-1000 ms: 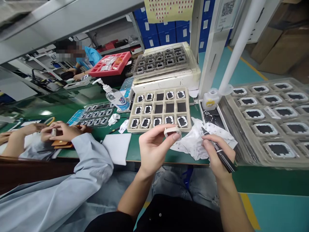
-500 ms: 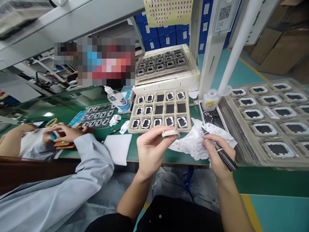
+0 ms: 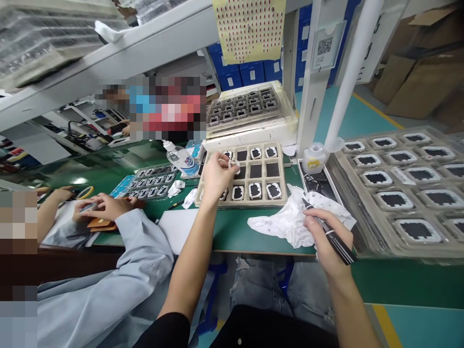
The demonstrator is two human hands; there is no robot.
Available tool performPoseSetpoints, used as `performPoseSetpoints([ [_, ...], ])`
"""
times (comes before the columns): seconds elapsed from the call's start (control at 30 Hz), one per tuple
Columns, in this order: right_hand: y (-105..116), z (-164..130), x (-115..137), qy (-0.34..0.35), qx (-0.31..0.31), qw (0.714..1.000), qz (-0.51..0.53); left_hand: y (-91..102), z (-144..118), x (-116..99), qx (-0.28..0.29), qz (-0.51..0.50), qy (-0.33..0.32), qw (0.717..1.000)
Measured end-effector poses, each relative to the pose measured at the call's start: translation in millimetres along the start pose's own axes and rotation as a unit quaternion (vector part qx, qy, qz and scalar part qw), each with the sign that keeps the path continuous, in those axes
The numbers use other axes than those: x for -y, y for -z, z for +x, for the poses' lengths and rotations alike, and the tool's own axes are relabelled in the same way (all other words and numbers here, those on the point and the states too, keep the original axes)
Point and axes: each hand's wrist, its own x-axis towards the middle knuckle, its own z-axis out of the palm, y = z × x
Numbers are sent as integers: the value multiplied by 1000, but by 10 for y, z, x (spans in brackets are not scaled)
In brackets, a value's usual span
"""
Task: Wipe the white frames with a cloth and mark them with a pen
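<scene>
My left hand reaches over the beige compartment tray. Its thumb and fingers pinch a small white watch-case-like frame, partly hidden by the fingertips, above the middle row. Several similar white frames with dark centres sit in the tray's other compartments, while a few compartments show only their dark bottoms. In my right hand is a black marker pen, its dark tip pointing up and to the left. That hand hovers at a crumpled white cloth with dark specks.
On the right stand stacked trays of white frames. A white bottle with a yellow label is behind the cloth, and a clear bottle is left of the tray. A co-worker's hands hold a small part at the left.
My left hand has moved forward and left, carrying the white frame from in front of the tray to above its middle row. My right hand with the marker pen has stayed almost still.
</scene>
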Motion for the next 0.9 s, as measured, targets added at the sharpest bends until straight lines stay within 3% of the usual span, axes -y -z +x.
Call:
performPoseSetpoints([
  [0.13, 4, -8, 6, 7, 0, 1000, -4, -59, 117, -18, 36, 87, -41, 995],
  [0.33, 11, -24, -12, 9, 4, 1000, -6, -106, -43, -24, 40, 143, -69, 986],
  [0.47, 11, -39, -33, 8, 0, 1000, -4, -25, -26, 10, 23, 162, -62, 985],
  [0.67, 24, -50, -32, 18, 11, 1000, -8, 320, 559, 171, 1, 200, -9, 980],
  [0.8, 23, -45, -42, 21, 5, 1000, -16, 455, 960, 309, 61, 203, 33, 977],
  [0.9, 24, -47, -46, 29, 0, 999, -23, 469, 1070, 396, 96, 183, 47, 977],
])
